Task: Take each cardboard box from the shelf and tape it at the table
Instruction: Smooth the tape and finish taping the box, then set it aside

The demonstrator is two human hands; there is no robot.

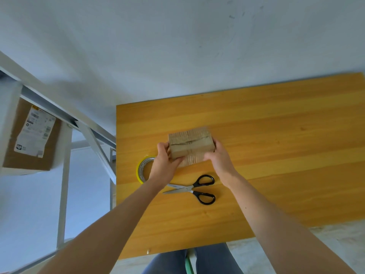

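The cardboard box (190,145) is being held at frame centre, over the tabletop (286,151); contact cannot be told. The left grip (164,165) and right grip (217,157) are clamping its 2 short ends. It is likely handling light, stiff, crushable: hold the ends.

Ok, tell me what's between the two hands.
The small cardboard box, gripped at its ends by the left hand and right hand, in the head view.
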